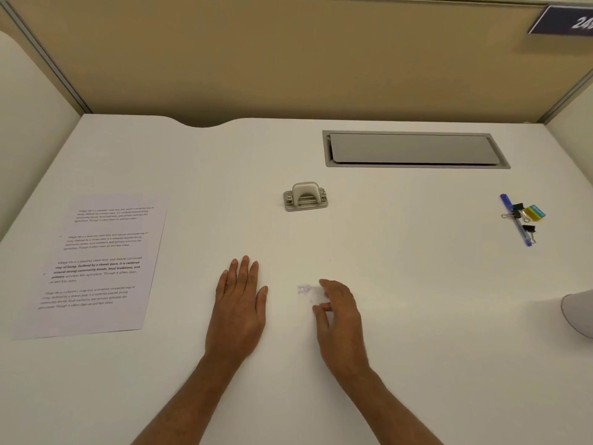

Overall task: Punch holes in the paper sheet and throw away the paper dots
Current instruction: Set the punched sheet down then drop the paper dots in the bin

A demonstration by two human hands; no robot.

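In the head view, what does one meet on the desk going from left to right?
printed paper sheet → left hand → hole punch → blue pen

The dark sign (564,22) shows "24", cut off. The paper sheet (96,268) says "Defined by a slower pace".

One head-worn wide-angle view looks forward and down onto the desk (401,284) from close above; margins seem warped.
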